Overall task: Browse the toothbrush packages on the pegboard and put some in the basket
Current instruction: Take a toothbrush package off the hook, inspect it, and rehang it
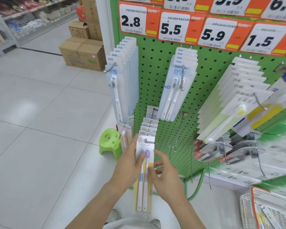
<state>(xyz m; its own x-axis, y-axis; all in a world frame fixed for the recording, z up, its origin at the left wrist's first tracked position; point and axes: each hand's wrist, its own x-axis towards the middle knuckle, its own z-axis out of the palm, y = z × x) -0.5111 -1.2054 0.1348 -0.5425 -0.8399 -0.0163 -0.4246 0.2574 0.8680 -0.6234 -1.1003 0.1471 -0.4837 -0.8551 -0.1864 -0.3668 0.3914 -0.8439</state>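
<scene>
Both hands grasp one toothbrush package (144, 171), left hand (130, 164) and right hand (166, 177) on its side edges, low before the green pegboard (157, 76). Behind it hang more packs; a green stool (110, 143) stands left, a basket (248, 210) lower right. Two brushes show, blue and purple.

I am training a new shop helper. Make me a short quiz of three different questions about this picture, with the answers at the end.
1. True or false: the front two-brush pack is held by both hands.
2. Which price tag hangs leftmost on the pegboard? A) 5.9 B) 2.8 C) 1.5
3. Fill in: on the floor left of the pegboard stands a green ____.

Key
1. True: the left hand and the right hand both hold it.
2. B, the 2.8 tag.
3. stool.
</scene>
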